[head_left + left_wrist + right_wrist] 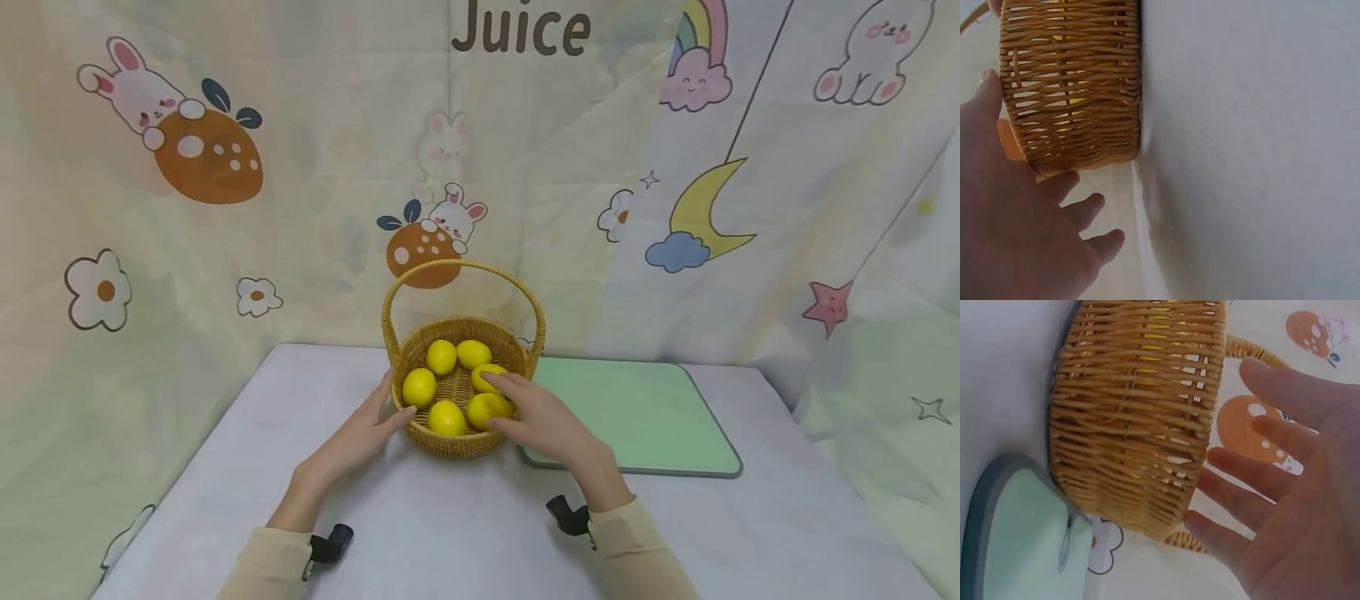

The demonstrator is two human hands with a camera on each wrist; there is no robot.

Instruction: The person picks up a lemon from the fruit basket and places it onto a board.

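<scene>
A round wicker basket [459, 447] with a tall arched handle [465, 264] stands upright at the back of the table. Several yellow lemons [447, 418] lie in a ring inside it. My left hand [356, 442] rests against the basket's left side, thumb at the front rim and fingers loosely extended along the outside. Over the right rim reaches my right hand [555, 423], its fingers stretched above the lemons on that side. Whether those fingertips touch a lemon I cannot tell. In the right wrist view the right palm [1310, 506] holds nothing.
A pale green cutting board [637, 417] with a grey edge lies flat just right of the basket. White cloth covers the table [450, 533]. Behind it hangs a printed curtain [322, 167] with rabbits and flowers, close to the basket's back.
</scene>
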